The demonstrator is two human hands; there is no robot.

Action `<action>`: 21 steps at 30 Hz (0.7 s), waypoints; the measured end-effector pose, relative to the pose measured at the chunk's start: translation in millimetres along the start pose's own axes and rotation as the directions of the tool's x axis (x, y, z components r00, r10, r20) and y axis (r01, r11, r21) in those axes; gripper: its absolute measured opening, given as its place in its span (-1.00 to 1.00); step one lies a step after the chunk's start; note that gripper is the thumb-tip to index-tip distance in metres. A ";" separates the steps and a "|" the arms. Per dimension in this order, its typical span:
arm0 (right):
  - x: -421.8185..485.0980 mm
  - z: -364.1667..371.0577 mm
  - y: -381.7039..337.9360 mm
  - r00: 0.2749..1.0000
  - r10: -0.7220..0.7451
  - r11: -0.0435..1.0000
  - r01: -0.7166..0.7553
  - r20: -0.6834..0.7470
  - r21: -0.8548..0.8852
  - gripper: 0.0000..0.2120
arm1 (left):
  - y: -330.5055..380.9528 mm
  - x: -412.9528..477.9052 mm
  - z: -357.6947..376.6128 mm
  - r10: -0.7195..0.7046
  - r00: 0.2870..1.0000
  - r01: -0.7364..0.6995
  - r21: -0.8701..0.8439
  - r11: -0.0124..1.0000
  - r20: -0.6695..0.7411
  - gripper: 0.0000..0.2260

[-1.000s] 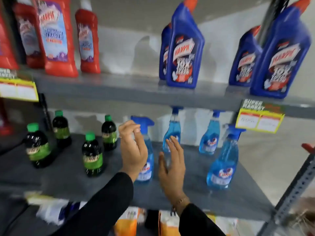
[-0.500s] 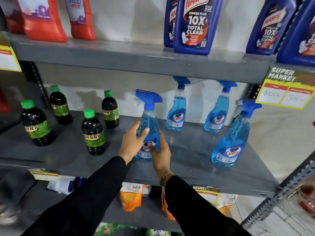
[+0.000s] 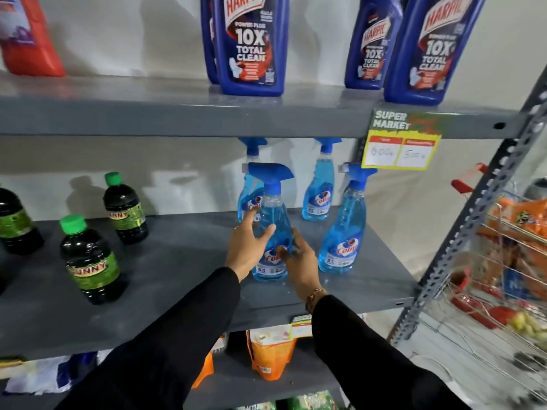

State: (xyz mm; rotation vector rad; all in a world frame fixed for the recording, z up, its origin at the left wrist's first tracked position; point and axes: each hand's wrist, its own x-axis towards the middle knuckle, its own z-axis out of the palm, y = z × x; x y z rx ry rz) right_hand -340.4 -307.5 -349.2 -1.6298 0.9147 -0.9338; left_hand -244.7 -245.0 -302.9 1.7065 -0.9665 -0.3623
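A spray bottle [image 3: 270,214] stands upright on the grey middle shelf [image 3: 177,261], clear plastic filled almost to the neck with blue liquid, with a blue trigger head on top. The left hand [image 3: 244,250] grips its left side, thumb across the front and fingers curled behind; the right hand [image 3: 300,263] grips the lower right side, thumb on the label. Just to the right stands a second sprayer [image 3: 343,232] with the same blue fill, and two more [image 3: 321,190] stand at the back, one largely hidden behind the held bottle. To the left, well apart, three dark bottles [image 3: 90,261] with green caps hold blackish liquid; the leftmost is cut off by the frame. On the upper shelf [image 3: 177,113] stand opaque blue Harpic bottles [image 3: 251,45], their tops cut off, and a red bottle [image 3: 26,39] at the left edge. A price tag [image 3: 402,140] hangs from that shelf, its handwriting too faint to read. Below, orange pouches [image 3: 269,356] are partly hidden by the sleeves. At right, a wire cart [image 3: 503,261] holds blurred orange packs.
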 end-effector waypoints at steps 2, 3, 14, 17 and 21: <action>3.3 -0.5 1.2 1.000 0.013 1.000 -0.013 0.029 0.015 -0.54 | -0.5 0.8 1.4 0.001 1.000 0.000 0.012 1.000 -0.010 -0.56; 4.2 -0.3 1.9 1.000 0.015 1.000 -0.015 0.027 0.015 -0.54 | -0.1 1.0 1.5 -0.002 1.000 0.002 0.014 1.000 -0.011 -0.56; -0.8 2.2 3.1 0.998 0.067 0.994 -0.067 0.007 0.084 -0.49 | -1.3 -0.9 6.0 -0.009 1.000 0.010 0.039 0.999 -0.013 -0.53; -4.1 6.5 1.0 0.996 0.087 0.994 -0.086 0.002 0.060 -0.45 | 1.4 -6.6 8.5 -0.028 0.999 0.029 0.041 0.999 -0.019 -0.53; -19.9 10.1 -6.2 0.992 0.038 0.996 -0.048 -0.119 -0.081 -0.37 | 1.0 -23.7 -0.8 0.038 0.975 -0.017 0.097 0.995 -0.219 -0.61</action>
